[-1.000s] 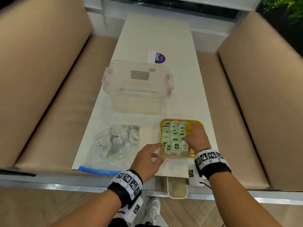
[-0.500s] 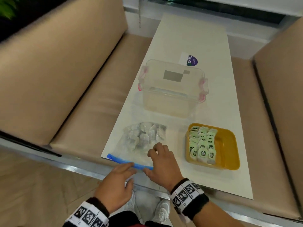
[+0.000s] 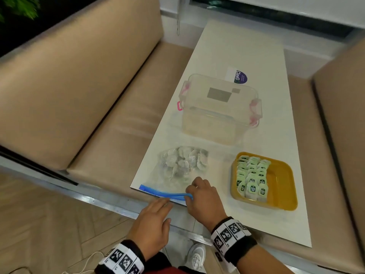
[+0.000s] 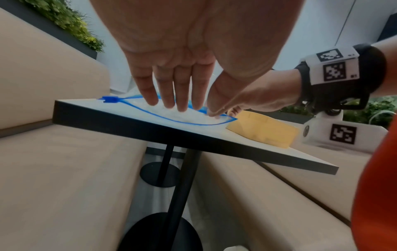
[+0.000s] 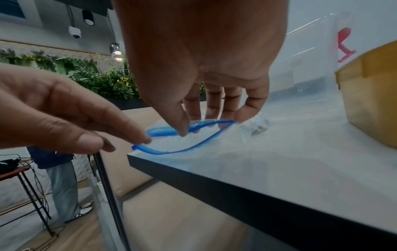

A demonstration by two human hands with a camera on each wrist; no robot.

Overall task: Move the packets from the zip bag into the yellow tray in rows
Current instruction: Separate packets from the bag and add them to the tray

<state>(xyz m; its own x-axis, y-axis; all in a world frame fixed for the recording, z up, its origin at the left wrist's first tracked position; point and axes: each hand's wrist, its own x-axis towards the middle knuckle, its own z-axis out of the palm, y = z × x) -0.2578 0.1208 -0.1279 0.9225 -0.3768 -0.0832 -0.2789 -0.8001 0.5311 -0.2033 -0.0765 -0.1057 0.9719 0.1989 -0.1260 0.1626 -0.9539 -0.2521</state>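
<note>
- A tan padded bench [image 3: 83,91] runs along the far left, beside a long white table [image 3: 246,46].
- The left hand [image 3: 153,224] reaches over the near table edge with its fingers [image 4: 180,88] straight and loosely spread; their tips sit at the lower blue zipper lip of the zip bag [image 3: 177,171]. It grasps nothing.
- The bag lies flat on the table just beyond those fingertips, its blue mouth [image 5: 184,135] gaping toward the person; a heap of pale packets [image 3: 183,163] sits at its far, closed end.
- The right hand [image 3: 205,196] is just to the right of the left, thumb and curled fingers pinching the upper zipper lip and lifting it off the lower one.
- Beyond both hands stands a clear plastic box [image 3: 219,109] with pink latches.
- Right of the right hand's knuckles, apart from them, sits the yellow tray [image 3: 284,186]. Green-and-white packets in the tray [image 3: 250,178] stand in rows filling its left part; the right part shows bare yellow.
- Both wrists wear black bands with square black-and-white markers.
</note>
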